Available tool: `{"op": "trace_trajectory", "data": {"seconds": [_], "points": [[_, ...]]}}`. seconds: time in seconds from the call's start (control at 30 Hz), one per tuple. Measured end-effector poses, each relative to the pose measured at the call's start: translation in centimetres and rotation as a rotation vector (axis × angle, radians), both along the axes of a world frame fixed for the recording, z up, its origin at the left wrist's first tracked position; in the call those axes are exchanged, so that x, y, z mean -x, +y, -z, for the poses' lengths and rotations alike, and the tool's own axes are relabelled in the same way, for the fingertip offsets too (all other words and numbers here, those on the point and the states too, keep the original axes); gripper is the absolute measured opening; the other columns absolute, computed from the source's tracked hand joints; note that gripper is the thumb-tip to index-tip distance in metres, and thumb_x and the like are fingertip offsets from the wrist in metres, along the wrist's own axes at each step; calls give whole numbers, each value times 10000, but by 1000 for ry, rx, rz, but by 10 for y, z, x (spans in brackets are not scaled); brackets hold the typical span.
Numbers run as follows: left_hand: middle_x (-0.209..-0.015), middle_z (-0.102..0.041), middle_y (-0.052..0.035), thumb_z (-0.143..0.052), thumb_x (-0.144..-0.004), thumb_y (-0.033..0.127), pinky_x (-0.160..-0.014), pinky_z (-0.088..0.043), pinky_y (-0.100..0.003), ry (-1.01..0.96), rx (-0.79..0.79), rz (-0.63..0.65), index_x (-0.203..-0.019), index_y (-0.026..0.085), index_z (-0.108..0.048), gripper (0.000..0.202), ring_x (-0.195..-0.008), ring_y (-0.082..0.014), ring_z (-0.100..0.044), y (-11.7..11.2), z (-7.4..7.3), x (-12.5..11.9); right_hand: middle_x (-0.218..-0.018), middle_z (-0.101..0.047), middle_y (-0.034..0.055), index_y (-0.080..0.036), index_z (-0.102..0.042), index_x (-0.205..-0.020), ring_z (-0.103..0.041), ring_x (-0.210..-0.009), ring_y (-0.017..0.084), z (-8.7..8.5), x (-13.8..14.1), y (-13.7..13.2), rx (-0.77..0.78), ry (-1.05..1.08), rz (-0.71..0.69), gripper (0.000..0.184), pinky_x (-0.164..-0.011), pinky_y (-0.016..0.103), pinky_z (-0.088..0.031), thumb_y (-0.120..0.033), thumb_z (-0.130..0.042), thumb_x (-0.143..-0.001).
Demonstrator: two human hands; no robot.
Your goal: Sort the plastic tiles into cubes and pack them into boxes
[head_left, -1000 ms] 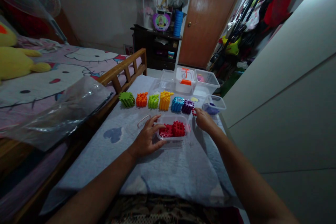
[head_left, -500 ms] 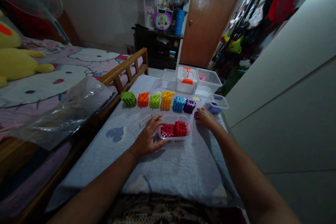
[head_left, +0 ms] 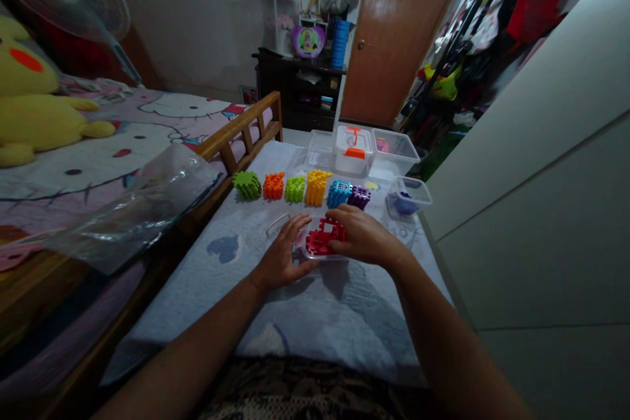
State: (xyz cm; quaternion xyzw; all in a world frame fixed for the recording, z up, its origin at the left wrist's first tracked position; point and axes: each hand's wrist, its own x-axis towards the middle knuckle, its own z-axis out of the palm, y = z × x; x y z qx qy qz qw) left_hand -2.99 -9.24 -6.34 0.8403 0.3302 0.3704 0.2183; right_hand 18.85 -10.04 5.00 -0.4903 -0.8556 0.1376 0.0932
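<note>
My left hand (head_left: 281, 254) is curved round the left end of a small clear plastic container (head_left: 327, 258), thumb at the near side and fingers at the far side. Over that container, my right hand (head_left: 367, 236) grips a red interlocking toy block piece (head_left: 336, 226) with a square window. Red block pieces (head_left: 317, 243) lie in the container, partly hidden by the right hand. Beyond stands a row of block stacks: dark green (head_left: 247, 185), orange (head_left: 273, 186), light green (head_left: 294, 189), yellow (head_left: 316, 188), blue (head_left: 339, 193) and purple (head_left: 360, 196).
A clear tub (head_left: 411, 191) with purple pieces stands at the right. Behind the row are a lidded box (head_left: 354, 147) with orange clips and an open clear bin (head_left: 395, 151). A wooden rail (head_left: 241, 123) runs along the left, a white cabinet (head_left: 531, 164) along the right.
My right hand has moved left from the right of the container to over it, carrying a red piece. The left hand stays at the container's left end. The view has shifted slightly.
</note>
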Motion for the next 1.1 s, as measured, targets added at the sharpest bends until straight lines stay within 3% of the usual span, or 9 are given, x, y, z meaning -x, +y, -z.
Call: {"op": "trace_trajectory", "data": {"seconds": [0.17,0.27,0.47,0.77,1.0,1.1], "points": [[-1491,-418,-174,-676,-830,426,-1171,-315,-548,-7,-8,6,-1486,200,-295,791,-1404,-333,-392,-1,-2,0,-1059,-658,126,-111,-657,-1091,-597,-990,228,13,21,4,36,-68,-72,310,-884,327,-453,-280,-667,-831],[-1487,-421,-173,-685,-826,413,-1166,-322,-549,-10,-2,5,-1482,204,-299,789,-1399,-335,-394,-1,-2,-1,-1109,-660,135,-103,-651,-1143,-597,-1044,232,14,14,3,37,-15,-77,329,-931,337,-448,-222,-650,-836],[-1487,-411,-179,-706,-806,399,-1167,-310,-566,8,3,-10,-1476,204,-298,808,-1403,-338,-385,-1,-1,0,-1107,-686,127,-118,-665,-1161,-624,-1026,207,17,-10,1,1,63,102,288,-933,318,-453,-120,-548,-897],[-1491,-405,-178,-693,-807,395,-1161,-320,-573,18,16,-8,-1475,210,-306,794,-1404,-344,-383,-1,-1,-1,-961,-672,91,-127,-734,-955,-611,-907,178,22,-4,6,54,-58,-9,157,-853,277,-440,-111,-636,-833],[-1495,-400,-176,-698,-804,403,-1171,-296,-580,56,-20,-24,-1487,215,-283,821,-1404,-346,-379,-1,-1,-1,-960,-662,80,-144,-732,-946,-616,-876,167,18,-1,7,102,-97,-11,170,-807,260,-443,-89,-632,-820],[-1504,-379,-187,-700,-789,379,-1162,-313,-566,97,-81,-42,-1493,199,-262,848,-1408,-351,-364,-1,-3,2,-993,-668,91,-136,-716,-998,-625,-898,176,20,-4,5,85,-20,-6,208,-829,276,-456,-89,-625,-817]]}}
